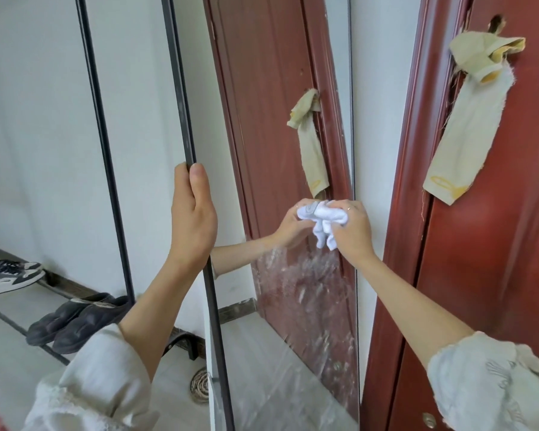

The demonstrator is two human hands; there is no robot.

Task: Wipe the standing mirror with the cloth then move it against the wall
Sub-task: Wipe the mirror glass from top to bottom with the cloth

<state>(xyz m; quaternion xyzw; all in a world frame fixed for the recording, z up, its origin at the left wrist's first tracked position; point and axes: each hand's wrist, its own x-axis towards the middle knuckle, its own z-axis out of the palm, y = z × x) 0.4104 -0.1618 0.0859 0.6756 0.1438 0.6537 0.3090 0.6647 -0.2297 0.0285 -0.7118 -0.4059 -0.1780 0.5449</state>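
Wiping the standing mirror, frame steadied at the edge

The standing mirror [277, 275] stands upright beside the red door [495, 244], its glass streaked with smears toward 6 o'clock. The right hand [352, 228], at the mirror's 3 o'clock edge, clenches the white cloth [321, 222] against the glass; the left hand [193, 213], at 9 o'clock, wraps the black frame. Pressing hard near one edge could twist or tip the mirror if that hold loosens.

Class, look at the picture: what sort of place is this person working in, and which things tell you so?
Probably a home entryway: a red-brown door with a cloth strip hung on it, shoes on a low rack, and a standing mirror being wiped.
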